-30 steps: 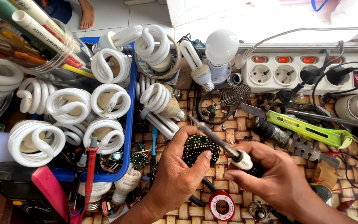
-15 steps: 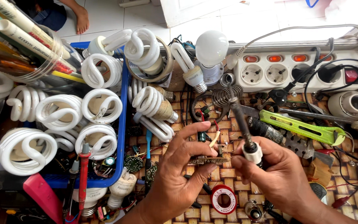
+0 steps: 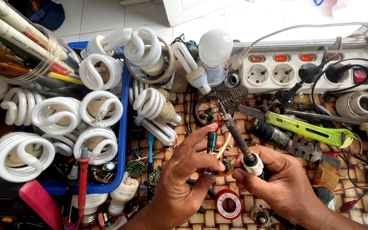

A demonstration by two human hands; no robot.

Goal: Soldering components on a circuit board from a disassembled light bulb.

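Above woven mat, left hand (image 3: 184, 170) fingers still pinching circuit board (image 3: 214, 164); right hand (image 3: 277, 183) gripping soldering iron (image 3: 239, 140), now raised.

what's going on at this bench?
A person is working on a small circuit board with both bare hands. The left hand holds the board, with its green capacitor sticking up, edge-on above a woven mat. The right hand grips a soldering iron by the handle, tip pointing away toward a coiled stand. A blue tray of spiral lamps, a solder spool and a power strip lie around.
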